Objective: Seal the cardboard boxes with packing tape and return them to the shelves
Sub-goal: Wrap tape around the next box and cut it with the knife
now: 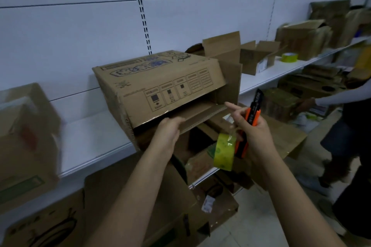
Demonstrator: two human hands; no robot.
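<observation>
On the white shelf [96,142] a printed cardboard box [160,86] lies tipped toward the person, its lower flap pinched in the left grip [168,128], while the right grip [251,126], beside the opening, clasps an orange cutter [249,122] and the tape roll [223,151].

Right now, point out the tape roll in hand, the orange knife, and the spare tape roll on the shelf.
tape roll [223,152], head view, its yellow outer band
knife [253,115], head view, orange handle
spare tape roll [289,57], head view, its side
</observation>
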